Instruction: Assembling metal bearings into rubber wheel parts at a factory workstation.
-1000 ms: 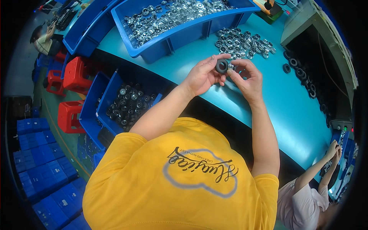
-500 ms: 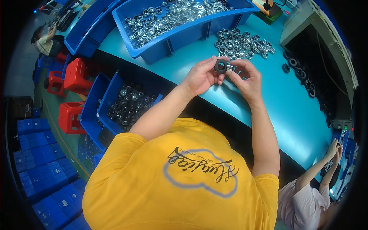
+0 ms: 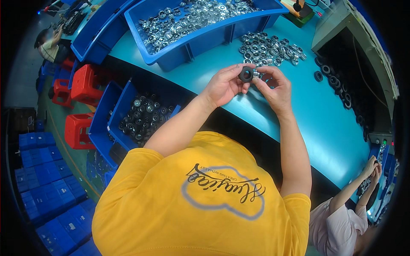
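Note:
Over the near edge of the turquoise table, both my hands meet. My left hand pinches a black rubber ring between thumb and fingers, its hole facing me. Right beside the ring, my right hand grips a small shiny metal hub by thumb and fingertips. The hub sits close against the ring's right side; I cannot tell whether it enters the hole. Beyond my hands lies a loose pile of similar metal hubs on the table.
A large blue bin of metal parts stands at the back. Black rings lie along the right side by a machine frame. Lower left, a blue bin holds black-and-metal wheels, near red stools. Another person's hands work far right.
My hands stay nearly in place. The black ring and the metal hub have shifted only very slightly between my fingers.

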`<state>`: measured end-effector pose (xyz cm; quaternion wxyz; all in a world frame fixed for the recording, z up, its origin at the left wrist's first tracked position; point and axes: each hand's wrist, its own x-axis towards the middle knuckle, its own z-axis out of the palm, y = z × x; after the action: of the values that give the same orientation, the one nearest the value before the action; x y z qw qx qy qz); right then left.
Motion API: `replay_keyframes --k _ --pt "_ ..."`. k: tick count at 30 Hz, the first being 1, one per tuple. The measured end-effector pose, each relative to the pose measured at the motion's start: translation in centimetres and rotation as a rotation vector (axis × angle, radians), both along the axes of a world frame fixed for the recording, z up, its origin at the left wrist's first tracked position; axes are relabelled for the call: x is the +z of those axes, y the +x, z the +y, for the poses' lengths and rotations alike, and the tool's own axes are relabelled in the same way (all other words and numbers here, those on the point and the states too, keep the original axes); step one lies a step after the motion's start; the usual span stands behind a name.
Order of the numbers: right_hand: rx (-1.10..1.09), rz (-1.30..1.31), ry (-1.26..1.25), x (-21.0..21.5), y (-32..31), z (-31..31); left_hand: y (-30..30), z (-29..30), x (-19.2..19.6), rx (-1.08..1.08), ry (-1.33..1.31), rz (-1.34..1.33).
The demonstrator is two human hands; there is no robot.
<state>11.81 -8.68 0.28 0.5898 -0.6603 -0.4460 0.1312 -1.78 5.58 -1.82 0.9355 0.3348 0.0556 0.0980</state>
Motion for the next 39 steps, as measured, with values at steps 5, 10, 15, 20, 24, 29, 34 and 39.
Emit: replay_keyframes --k 5,10,15,20,24,29,34,39 --pt "-0.008 0.127 0.038 -0.3 0.11 -0.11 -0.03 0.27 -0.25 0.022 -0.072 -0.032" --pt "-0.043 0.283 -0.029 0.38 0.4 -0.55 -0.1 0.39 -0.31 0.039 -0.157 -0.074" --pt "-0.049 0.303 0.001 0.32 0.48 -0.48 -0.13 0.21 -0.14 0.066 -0.153 -0.046" --pt "-0.05 0.309 -0.017 0.5 0.41 -0.47 -0.18 0.23 -0.18 0.077 -0.141 -0.036" --pt "-0.049 0.311 -0.013 0.39 0.46 -0.47 -0.18 0.2 -0.33 0.074 -0.142 -0.039" --pt "-0.049 0.32 -0.028 0.23 0.5 -0.55 -0.21 0.16 -0.27 0.076 -0.134 -0.046" --pt "-0.054 0.31 -0.034 0.15 0.53 -0.55 -0.21 0.07 -0.2 0.085 -0.132 -0.046" --pt "-0.053 0.301 -0.02 0.24 0.37 -0.43 -0.19 0.11 -0.37 0.065 -0.14 -0.04"
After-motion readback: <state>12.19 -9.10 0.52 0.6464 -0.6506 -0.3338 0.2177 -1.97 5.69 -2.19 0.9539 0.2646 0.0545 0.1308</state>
